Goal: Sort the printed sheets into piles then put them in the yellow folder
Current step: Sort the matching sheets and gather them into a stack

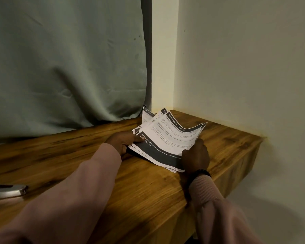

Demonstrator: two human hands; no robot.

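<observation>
Pink sleeves [88, 196], both hands gripping printed sheets [167, 138], left hand [121, 140], right hand [195, 156], wooden table [77, 155]

Printed sheets [167, 138]: white, dark grey bands with white lettering. Table [148, 187]: brown wood grain, dark streaks. Curtain [65, 64]: pale grey-green. Sleeves [88, 187]: dusty pink. Wall [245, 67]: cream. Bracelet [202, 173]: black.

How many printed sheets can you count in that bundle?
4 at least: the top sheet between both hands, two header corners fanned out behind it, and one edge at its right. More are probably hidden underneath.
</observation>
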